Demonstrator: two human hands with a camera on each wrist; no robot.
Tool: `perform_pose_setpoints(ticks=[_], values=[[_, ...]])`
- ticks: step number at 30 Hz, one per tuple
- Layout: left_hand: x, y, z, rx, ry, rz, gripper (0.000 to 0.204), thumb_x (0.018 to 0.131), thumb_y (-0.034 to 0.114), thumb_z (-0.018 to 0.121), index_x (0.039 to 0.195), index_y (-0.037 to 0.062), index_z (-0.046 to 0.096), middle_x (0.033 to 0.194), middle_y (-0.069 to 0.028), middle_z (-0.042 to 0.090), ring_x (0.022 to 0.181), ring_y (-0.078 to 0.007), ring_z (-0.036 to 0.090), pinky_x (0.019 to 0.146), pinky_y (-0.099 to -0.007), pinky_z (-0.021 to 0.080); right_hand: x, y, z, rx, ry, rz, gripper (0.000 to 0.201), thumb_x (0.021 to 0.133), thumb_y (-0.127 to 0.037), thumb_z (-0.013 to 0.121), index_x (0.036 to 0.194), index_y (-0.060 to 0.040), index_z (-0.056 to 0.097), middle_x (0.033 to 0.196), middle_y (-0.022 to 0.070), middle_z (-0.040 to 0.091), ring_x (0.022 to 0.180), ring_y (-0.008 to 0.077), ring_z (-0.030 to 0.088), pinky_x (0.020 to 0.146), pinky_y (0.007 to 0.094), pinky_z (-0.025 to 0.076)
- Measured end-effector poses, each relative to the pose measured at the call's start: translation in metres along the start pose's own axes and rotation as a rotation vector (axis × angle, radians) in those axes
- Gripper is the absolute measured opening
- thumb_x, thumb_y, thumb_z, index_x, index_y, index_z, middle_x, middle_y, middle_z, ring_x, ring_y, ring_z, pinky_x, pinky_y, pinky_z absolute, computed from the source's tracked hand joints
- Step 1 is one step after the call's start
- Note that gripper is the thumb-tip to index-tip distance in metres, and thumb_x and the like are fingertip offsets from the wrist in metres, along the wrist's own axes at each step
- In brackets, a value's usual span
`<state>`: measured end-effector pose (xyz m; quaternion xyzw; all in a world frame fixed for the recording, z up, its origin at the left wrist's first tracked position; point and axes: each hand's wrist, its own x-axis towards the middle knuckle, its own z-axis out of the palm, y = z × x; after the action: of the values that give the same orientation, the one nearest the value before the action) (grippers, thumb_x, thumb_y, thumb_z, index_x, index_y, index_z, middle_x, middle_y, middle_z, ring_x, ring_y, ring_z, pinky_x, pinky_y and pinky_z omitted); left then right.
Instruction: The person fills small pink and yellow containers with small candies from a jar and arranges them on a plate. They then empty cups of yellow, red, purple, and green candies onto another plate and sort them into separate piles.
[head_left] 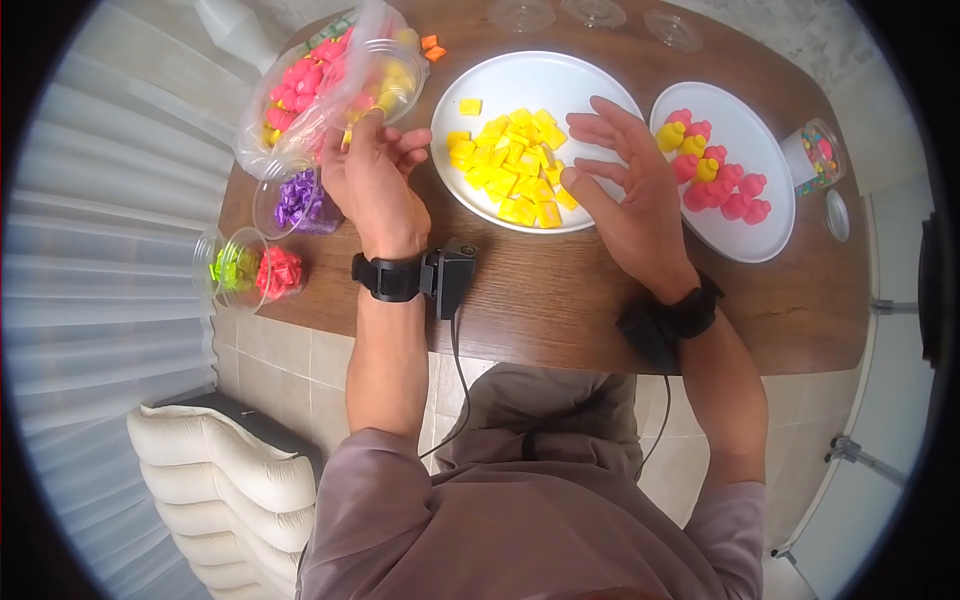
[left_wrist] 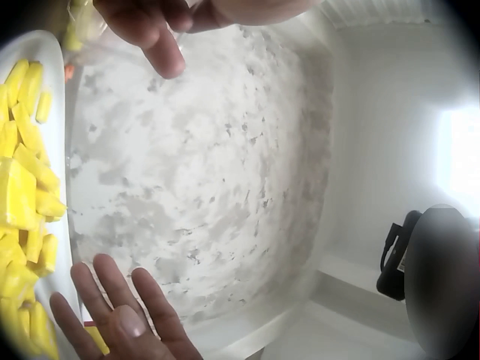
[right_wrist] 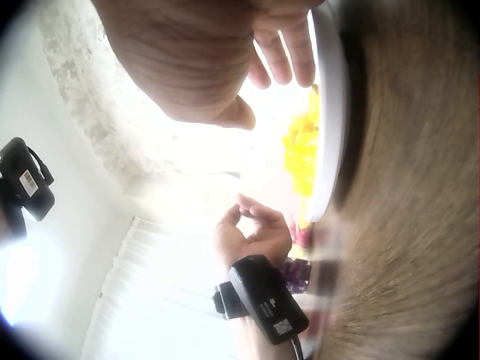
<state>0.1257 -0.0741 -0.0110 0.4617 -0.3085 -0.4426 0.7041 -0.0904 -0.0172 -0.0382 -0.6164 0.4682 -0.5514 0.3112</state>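
Note:
My left hand (head_left: 380,190) is raised at the left of the white plate (head_left: 450,190), its fingers loosely bent. In the head view its fingertips overlap the edge of a clear plastic bag (head_left: 350,60) and a clear tub (head_left: 408,100) with yellow pieces. Nothing shows between those fingers in the left wrist view. Over the plate's right edge, my right hand (head_left: 640,195) hovers with fingers spread and holds nothing. Many yellow square pieces (head_left: 515,160) lie piled on that plate, and several fill the left side of the left wrist view.
At right, a second white plate (head_left: 765,165) bears pink (head_left: 735,205) and yellow duck-like figures. Beyond it stands a clear jar (head_left: 822,155) of coloured bits. Tubs of purple (head_left: 305,200), green (head_left: 233,268) and red (head_left: 280,272) pieces line the left edge. Two orange pieces (head_left: 433,47) lie behind.

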Motion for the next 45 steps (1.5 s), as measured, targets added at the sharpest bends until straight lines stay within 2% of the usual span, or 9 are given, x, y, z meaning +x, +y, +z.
perform_pose_setpoints(ticks=[6,16,22,26,28,34,36,38,45], values=[[0.004,-0.003,-0.001,-0.045,0.01,0.025,0.024,0.098,0.015,0.064,0.116,0.0011,0.057,0.07,-0.0023,0.057,0.051,-0.0166,0.062,0.047,-0.0265,0.046,-0.001,-0.001,0.001,-0.012,-0.003,0.006,0.063,0.086,-0.005,0.073,0.144,-0.0052,0.047,0.131,0.0183,0.064,0.123,0.0274,0.061,0.097,0.0398,0.056],[0.006,-0.005,-0.001,-0.022,0.014,0.109,0.033,0.096,0.012,0.065,0.121,-0.004,0.052,0.073,-0.0063,0.062,0.048,-0.0145,0.057,0.046,-0.0253,0.044,0.0,-0.001,0.001,-0.022,-0.012,0.0,0.063,0.086,-0.005,0.072,0.144,-0.0046,0.047,0.131,0.0195,0.064,0.123,0.0277,0.062,0.096,0.0401,0.056],[-0.004,-0.004,0.007,-0.12,-0.007,0.226,0.012,0.097,0.006,0.061,0.108,0.0013,0.061,0.085,-0.0071,0.067,0.052,-0.0115,0.049,0.047,-0.0252,0.04,-0.001,0.0,0.0,-0.017,-0.008,-0.014,0.063,0.086,-0.005,0.072,0.144,-0.0047,0.047,0.131,0.0188,0.064,0.122,0.0273,0.062,0.096,0.0398,0.056],[-0.007,-0.008,0.009,-0.14,-0.063,0.229,0.018,0.095,0.005,0.061,0.111,0.0015,0.052,0.067,-0.0067,0.057,0.043,-0.0125,0.047,0.042,-0.026,0.037,0.0,-0.002,0.002,-0.008,-0.002,0.005,0.062,0.087,-0.005,0.072,0.144,-0.0041,0.048,0.131,0.017,0.065,0.122,0.0252,0.061,0.096,0.0387,0.056],[-0.009,-0.007,0.008,-0.146,-0.109,0.226,0.008,0.096,0.006,0.062,0.104,0.0028,0.059,0.091,-0.0109,0.07,0.05,-0.0097,0.046,0.045,-0.0234,0.037,0.0,-0.004,0.001,0.008,0.0,0.017,0.061,0.087,-0.005,0.071,0.143,-0.004,0.049,0.131,0.0164,0.065,0.123,0.0245,0.061,0.097,0.0383,0.056],[-0.009,-0.01,0.008,-0.144,-0.103,0.249,0.014,0.096,0.005,0.063,0.108,0.0024,0.056,0.091,-0.01,0.068,0.051,-0.0097,0.047,0.045,-0.0234,0.038,0.0,-0.003,0.001,0.028,0.011,0.046,0.059,0.087,-0.003,0.07,0.142,-0.0043,0.051,0.131,0.0152,0.065,0.123,0.0233,0.061,0.097,0.0374,0.055],[-0.014,-0.008,0.008,-0.15,-0.101,0.215,0.019,0.094,0.0,0.059,0.11,0.001,0.05,0.07,-0.0054,0.059,0.044,-0.0117,0.048,0.041,-0.0244,0.037,0.001,-0.003,0.0,0.028,0.013,0.05,0.058,0.087,-0.002,0.069,0.142,-0.0046,0.051,0.131,0.0151,0.065,0.123,0.0233,0.061,0.097,0.0374,0.055],[-0.029,0.0,-0.004,-0.156,-0.135,0.214,0.021,0.095,0.001,0.061,0.112,0.0014,0.049,0.073,-0.0057,0.06,0.045,-0.0128,0.05,0.043,-0.0247,0.038,0.001,-0.002,0.0,0.032,0.02,0.054,0.057,0.087,-0.002,0.069,0.142,-0.005,0.051,0.13,0.015,0.065,0.123,0.0235,0.061,0.097,0.0374,0.055],[-0.076,0.037,-0.094,0.461,0.152,0.858,0.034,0.093,-0.003,0.066,0.122,0.0023,0.05,0.096,-0.0048,0.057,0.082,-0.0128,0.054,0.069,-0.0255,0.047,-0.001,-0.002,0.0,0.059,0.042,0.033,0.056,0.088,-0.002,0.068,0.141,-0.0051,0.052,0.129,0.0162,0.066,0.122,0.0252,0.062,0.096,0.0375,0.056]])
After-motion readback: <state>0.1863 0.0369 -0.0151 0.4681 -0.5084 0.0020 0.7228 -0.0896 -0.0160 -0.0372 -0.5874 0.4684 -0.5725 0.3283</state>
